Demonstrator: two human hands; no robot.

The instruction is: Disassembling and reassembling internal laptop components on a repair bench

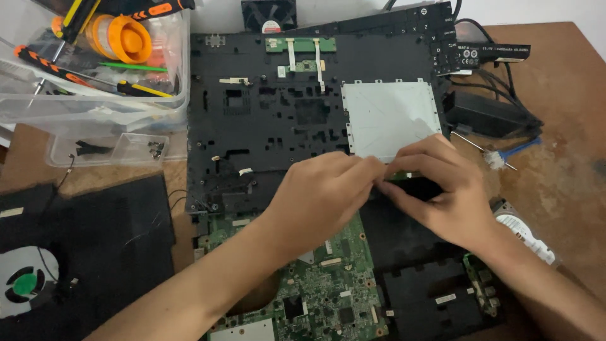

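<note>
Pinching together at their fingertips, the left hand (322, 192) and right hand (442, 189) meet over one small dark part at the front edge of the flat black plastic laptop shell (252, 113); what the part is and which way it points is hidden. One bumpy green circuit board (328, 284) lies just below the hands. One smooth grey metal plate (385, 113) sits on the shell, and one round fan (25, 281) lies far left.

Round red-and-white label (272, 27) on black fan at top edge. White-printed black rectangular label (502, 50) on battery at upper right. White sticker (527, 232) on hard drive at right, beside the wrist.
</note>
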